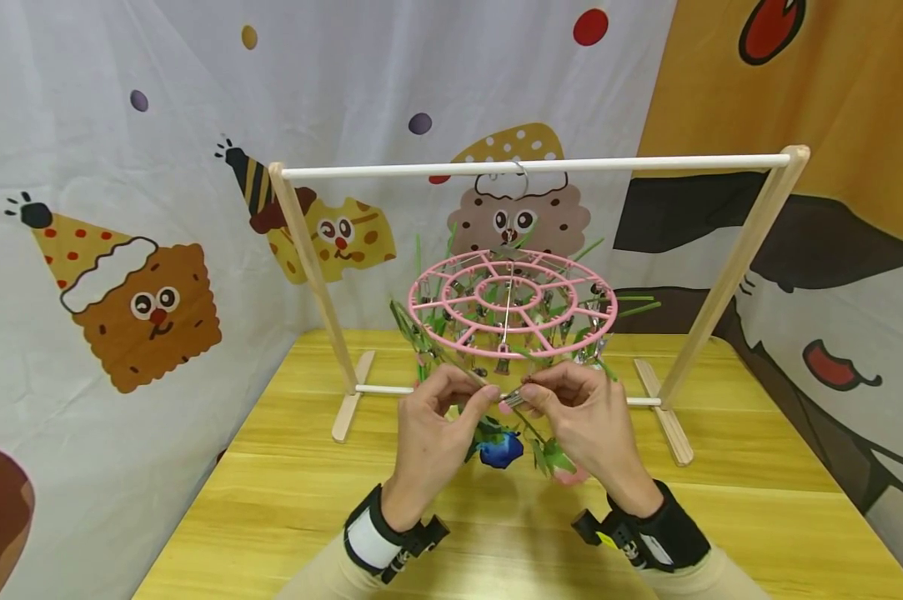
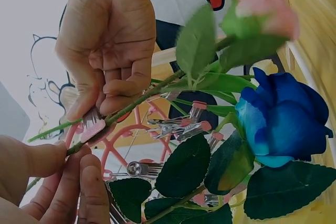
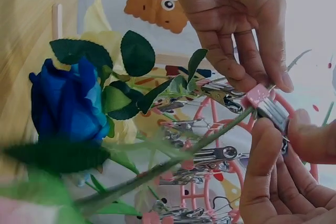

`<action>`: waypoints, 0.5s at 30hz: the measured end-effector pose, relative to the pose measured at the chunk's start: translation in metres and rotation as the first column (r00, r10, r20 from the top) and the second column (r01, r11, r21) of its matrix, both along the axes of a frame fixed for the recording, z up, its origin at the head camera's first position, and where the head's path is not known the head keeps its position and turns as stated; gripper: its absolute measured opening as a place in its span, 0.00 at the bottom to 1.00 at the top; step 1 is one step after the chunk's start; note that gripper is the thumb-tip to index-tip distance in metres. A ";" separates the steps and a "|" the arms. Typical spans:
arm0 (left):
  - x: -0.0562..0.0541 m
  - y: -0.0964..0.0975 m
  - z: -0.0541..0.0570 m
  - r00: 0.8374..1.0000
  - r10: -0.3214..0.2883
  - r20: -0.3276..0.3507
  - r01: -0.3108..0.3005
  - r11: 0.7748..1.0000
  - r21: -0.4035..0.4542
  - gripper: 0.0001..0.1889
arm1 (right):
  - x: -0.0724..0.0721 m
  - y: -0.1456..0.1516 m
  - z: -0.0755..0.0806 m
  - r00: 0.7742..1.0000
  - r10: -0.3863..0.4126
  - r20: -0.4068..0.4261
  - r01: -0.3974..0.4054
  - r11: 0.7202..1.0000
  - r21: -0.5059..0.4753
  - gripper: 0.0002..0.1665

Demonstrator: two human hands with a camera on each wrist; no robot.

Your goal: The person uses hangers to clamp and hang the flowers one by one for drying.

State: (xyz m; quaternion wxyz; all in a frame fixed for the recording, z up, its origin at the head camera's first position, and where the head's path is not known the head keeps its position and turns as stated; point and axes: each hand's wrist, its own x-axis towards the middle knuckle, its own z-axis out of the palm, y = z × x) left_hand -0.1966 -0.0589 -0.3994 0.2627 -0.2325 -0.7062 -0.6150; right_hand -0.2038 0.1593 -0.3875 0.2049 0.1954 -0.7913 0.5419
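My left hand [image 1: 439, 433] pinches the green stem [image 2: 139, 100] of a pink artificial rose [image 2: 270, 9] between thumb and fingers. Right beside it, my right hand [image 1: 589, 425] pinches a metal clip [image 3: 272, 113] with a pink tip. The clip's tip lies against the stem; whether its jaws have closed on it I cannot tell. That rose hangs head down below my hands in the head view. Close by hangs a blue rose [image 1: 501, 450] with dark leaves. Just above and behind the hands is a round pink hanger [image 1: 413, 312] bearing several clips and flower stems.
A wooden stand [image 1: 312, 267] straddles the yellow wood-grain table [image 1: 271, 517]. From its white top rod [image 1: 391, 171] the hanger hangs by a hook [image 1: 524, 179]. A lower white rod [image 1: 383, 389] runs behind my hands. A cartoon-print cloth [image 1: 121, 208] covers the back.
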 end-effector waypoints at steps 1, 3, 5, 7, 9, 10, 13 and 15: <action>0.000 0.000 0.000 1.000 0.000 0.005 0.000 1.000 0.001 0.05 | 0.001 0.000 -0.001 1.000 -0.001 0.001 0.001 1.000 0.006 0.03; 0.000 0.000 -0.001 1.000 0.001 0.013 -0.001 1.000 -0.001 0.05 | 0.002 -0.001 -0.002 1.000 -0.001 0.005 0.001 1.000 0.014 0.04; 0.000 0.000 -0.001 1.000 0.003 0.022 -0.003 1.000 -0.003 0.05 | 0.003 -0.001 -0.003 1.000 0.002 0.008 -0.002 1.000 0.011 0.05; 0.000 -0.001 -0.002 1.000 0.009 0.023 -0.008 1.000 -0.013 0.05 | 0.004 0.000 -0.004 1.000 0.008 0.008 -0.008 1.000 0.002 0.06; 0.000 -0.001 -0.002 1.000 0.019 0.018 -0.018 0.999 -0.032 0.05 | 0.003 0.000 -0.004 1.000 0.017 0.010 -0.017 1.000 -0.009 0.07; 0.001 -0.001 -0.003 1.000 0.022 0.017 -0.021 0.999 -0.039 0.05 | 0.003 0.001 -0.005 1.000 0.021 0.010 -0.021 1.000 -0.014 0.08; 0.001 -0.002 -0.003 1.000 0.025 0.018 -0.024 0.998 -0.056 0.05 | 0.003 0.002 -0.006 0.999 0.035 0.010 -0.035 0.999 -0.020 0.10; 0.002 -0.002 -0.004 0.999 0.022 0.024 -0.021 0.998 -0.061 0.05 | 0.003 0.004 -0.006 0.999 0.036 0.015 -0.036 0.999 -0.019 0.12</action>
